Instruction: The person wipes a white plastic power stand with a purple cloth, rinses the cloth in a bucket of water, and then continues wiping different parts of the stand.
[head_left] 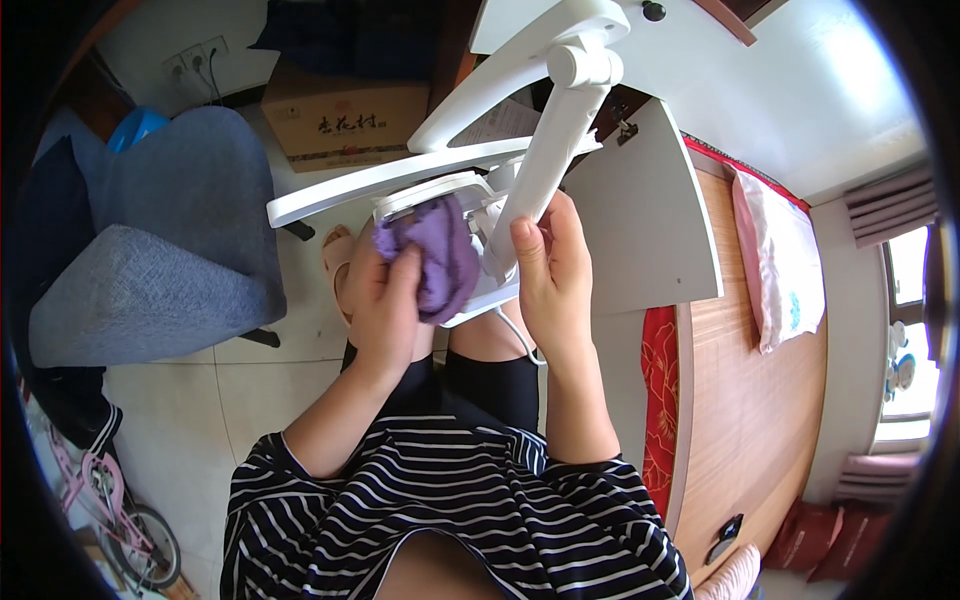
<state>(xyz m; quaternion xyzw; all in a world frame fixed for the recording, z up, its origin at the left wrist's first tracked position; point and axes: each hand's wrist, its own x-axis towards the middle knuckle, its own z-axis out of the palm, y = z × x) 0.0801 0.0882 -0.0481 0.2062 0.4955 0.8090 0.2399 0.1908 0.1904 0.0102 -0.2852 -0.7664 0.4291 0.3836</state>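
A white jointed-arm desk lamp is held up in front of me, over my knees. Its long arms fan out from a hinge at the top, and a white cord hangs from its lower part. Bunched in my left hand is a purple cloth, pressed against the lamp's flat white part. My right hand grips the lower end of the thick arm, thumb in front and fingers wrapped behind. The cloth and my left hand cover some of the flat part.
On the left stands a grey-blue upholstered chair, with a pink bicycle behind it. A cardboard box sits on the tiled floor ahead. An open white cabinet door and a wooden bed surface are on the right.
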